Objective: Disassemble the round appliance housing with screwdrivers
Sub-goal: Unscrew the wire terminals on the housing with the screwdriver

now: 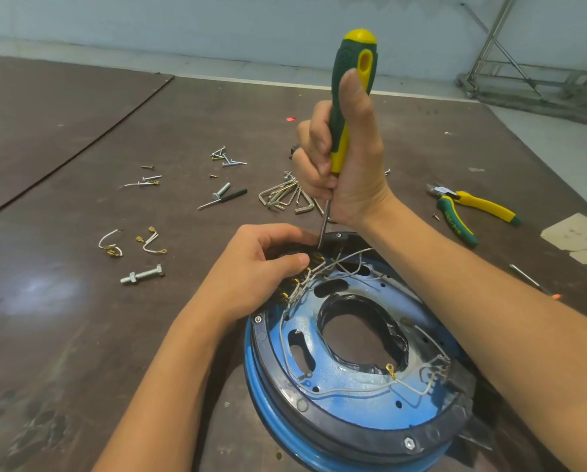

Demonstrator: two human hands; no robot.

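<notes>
Brown tabletop (81,335), loose screws (224,157), hex keys (285,197), pliers (469,207)

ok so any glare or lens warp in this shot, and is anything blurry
Head view: a pale glare patch sits on the dark table at left, and the blue housing shows sheen. Head view, edges: the wide lens stretches things toward the corners. Head view, centre: the screwdriver, right hand and left hand look sharp.
</notes>
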